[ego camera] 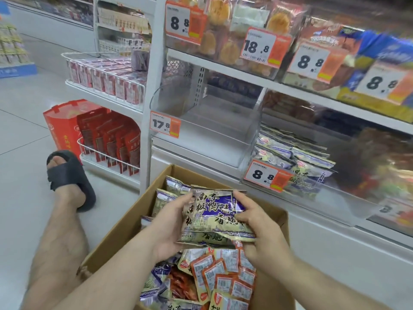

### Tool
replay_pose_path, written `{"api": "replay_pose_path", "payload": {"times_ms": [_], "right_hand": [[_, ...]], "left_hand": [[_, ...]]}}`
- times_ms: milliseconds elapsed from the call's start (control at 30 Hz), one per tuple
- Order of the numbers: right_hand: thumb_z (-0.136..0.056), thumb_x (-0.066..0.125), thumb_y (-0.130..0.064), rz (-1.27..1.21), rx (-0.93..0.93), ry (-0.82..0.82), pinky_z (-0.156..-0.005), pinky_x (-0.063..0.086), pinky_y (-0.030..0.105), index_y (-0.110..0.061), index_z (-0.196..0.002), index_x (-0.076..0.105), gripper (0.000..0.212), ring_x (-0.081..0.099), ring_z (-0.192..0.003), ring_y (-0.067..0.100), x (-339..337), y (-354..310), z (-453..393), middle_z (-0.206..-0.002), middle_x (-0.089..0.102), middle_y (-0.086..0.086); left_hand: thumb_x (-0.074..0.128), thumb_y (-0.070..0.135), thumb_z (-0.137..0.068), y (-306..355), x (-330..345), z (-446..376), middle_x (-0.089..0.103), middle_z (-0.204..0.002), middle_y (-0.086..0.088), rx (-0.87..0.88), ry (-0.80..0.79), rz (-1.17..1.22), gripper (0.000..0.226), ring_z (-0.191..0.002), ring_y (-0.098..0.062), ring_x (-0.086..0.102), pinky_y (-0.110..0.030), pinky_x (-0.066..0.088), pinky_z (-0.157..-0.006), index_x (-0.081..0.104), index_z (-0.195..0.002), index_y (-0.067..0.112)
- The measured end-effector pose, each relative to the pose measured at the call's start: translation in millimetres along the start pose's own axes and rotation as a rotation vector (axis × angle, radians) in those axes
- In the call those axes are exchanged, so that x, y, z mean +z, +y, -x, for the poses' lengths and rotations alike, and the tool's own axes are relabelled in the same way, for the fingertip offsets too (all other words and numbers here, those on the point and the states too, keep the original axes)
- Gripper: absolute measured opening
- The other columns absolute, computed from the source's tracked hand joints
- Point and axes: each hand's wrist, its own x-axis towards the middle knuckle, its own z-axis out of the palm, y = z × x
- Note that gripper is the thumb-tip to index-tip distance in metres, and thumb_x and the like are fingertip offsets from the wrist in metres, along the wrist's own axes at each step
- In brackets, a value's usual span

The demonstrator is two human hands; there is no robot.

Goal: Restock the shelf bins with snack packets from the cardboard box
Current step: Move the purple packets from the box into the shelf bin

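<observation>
Both hands hold a small stack of purple and gold snack packets point(214, 214) just above the open cardboard box point(125, 231). The left hand point(172, 222) grips the stack from its left edge, and the right hand point(257, 227) grips it from the right edge, with the fingers curled around the packets. Below them the box has more purple packets and many small orange packets point(225, 271).

The step in hand seems to be the picking up: the stack is lifted out but not yet carried to the shelf. On the shelf, the clear bin with the 17.8 price tag point(201, 130) looks empty, and the bin to its right point(290, 159) already has similar purple packets. The next move probably calls for lifting the stack over the box wall and laying it flat into one of these bins; which one I cannot tell for sure.
</observation>
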Motion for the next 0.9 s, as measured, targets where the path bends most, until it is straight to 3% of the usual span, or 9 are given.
{"api": "replay_pose_path", "payload": {"times_ms": [100, 200, 300, 400, 533, 600, 700, 800, 900], "right_hand": [[-0.071, 0.079, 0.0, 0.021, -0.013, -0.041, -0.1, 0.042, 0.013, -0.025, -0.114, 0.053, 0.056, 0.043, -0.137, 0.005, -0.4, 2.1, 8.5, -0.159, 0.03, -0.01], [-0.071, 0.049, 0.004, 0.048, -0.003, -0.104, -0.089, 0.04, 0.009, -0.024, -0.116, 0.049, 0.054, 0.05, -0.125, 0.007, -9.5, 2.9, 12.2, -0.162, 0.022, -0.01], [-0.07, 0.052, 0.002, -0.045, 0.122, -0.164, -0.1, 0.04, 0.016, -0.037, -0.12, 0.047, 0.063, 0.033, -0.142, 0.0, -28.3, 2.1, 14.1, -0.163, 0.015, -0.016], [-0.066, 0.068, -0.007, -0.33, 0.403, -0.133, -0.099, 0.045, 0.022, -0.042, -0.122, 0.049, 0.07, 0.041, -0.135, -0.004, -49.1, -7.0, 9.8, -0.156, 0.024, -0.025], [-0.049, 0.077, -0.032, -0.641, 0.728, -0.014, -0.08, 0.053, 0.022, -0.037, -0.134, 0.037, 0.094, 0.061, -0.113, 0.008, -73.4, -6.9, 2.8, -0.138, 0.05, -0.011], [-0.044, 0.085, -0.042, -0.747, 0.8, -0.048, -0.075, 0.055, 0.02, -0.03, -0.139, 0.036, 0.107, 0.067, -0.106, 0.008, -83.3, -4.6, 2.2, -0.13, 0.061, -0.007], [-0.047, 0.09, -0.026, -0.806, 0.834, -0.057, -0.075, 0.056, 0.021, -0.02, -0.132, 0.04, 0.098, 0.071, -0.1, 0.013, -98.3, -5.5, 0.4, -0.111, 0.074, -0.003], [-0.05, 0.094, -0.004, -0.759, 0.881, 0.058, -0.074, 0.057, 0.023, -0.028, -0.139, 0.028, 0.114, 0.072, -0.097, 0.011, -126.5, 2.0, -3.2, -0.114, 0.073, -0.005], [-0.053, 0.097, -0.02, -0.41, 0.833, 0.023, -0.092, 0.054, 0.028, -0.037, -0.155, 0.006, 0.138, 0.057, -0.115, -0.004, -162.2, 3.3, -8.0, -0.145, 0.04, -0.016]], "left_hand": [[0.053, 0.055, -0.089, 1.2, 19.4, 6.4, 0.072, -0.114, -0.018, -0.019, -0.068, -0.019, 0.054, -0.102, -0.036, 0.07, -0.05, 0.053, -0.093, 0.062, -0.124, 0.014], [0.084, 0.03, -0.075, -0.9, 24.5, -2.3, 0.07, -0.116, -0.022, 0.002, -0.057, -0.003, 0.075, -0.093, -0.037, 0.072, -0.046, 0.059, -0.068, 0.047, -0.138, 0.014], [0.08, 0.011, -0.071, -0.1, 34.2, -11.0, 0.07, -0.112, -0.024, 0.031, -0.013, -0.042, 0.065, -0.086, -0.037, 0.073, -0.045, 0.061, -0.061, 0.047, -0.127, 0.016], [0.078, 0.012, -0.07, 1.7, 46.6, -15.4, 0.07, -0.118, -0.02, 0.089, -0.038, -0.101, 0.079, -0.095, -0.038, 0.071, -0.048, 0.06, -0.074, 0.039, -0.139, 0.019], [0.093, 0.029, -0.047, 5.7, 74.2, -16.8, 0.029, -0.159, -0.005, 0.158, -0.075, -0.258, 0.137, -0.137, -0.034, 0.042, -0.062, 0.031, -0.112, 0.011, -0.156, 0.036], [0.087, 0.023, -0.057, 4.0, 90.8, -18.8, 0.046, -0.149, -0.002, 0.177, -0.149, -0.292, 0.116, -0.129, -0.027, 0.053, -0.054, 0.041, -0.109, 0.023, -0.153, 0.03], [0.082, 0.004, -0.071, 5.6, 113.9, -26.6, 0.077, -0.099, -0.001, 0.198, -0.224, -0.356, 0.066, -0.089, -0.02, 0.074, -0.034, 0.059, -0.072, 0.05, -0.126, 0.021], [0.078, 0.008, -0.061, 16.5, 137.5, -34.3, 0.076, -0.103, -0.012, 0.201, -0.308, -0.406, 0.068, -0.089, -0.031, 0.074, -0.039, 0.06, -0.07, 0.051, -0.123, 0.015], [0.08, 0.009, -0.06, 25.7, 156.2, -40.1, 0.075, -0.104, -0.011, 0.251, -0.373, -0.555, 0.073, -0.093, -0.03, 0.073, -0.04, 0.06, -0.075, 0.049, -0.126, 0.015]]}}
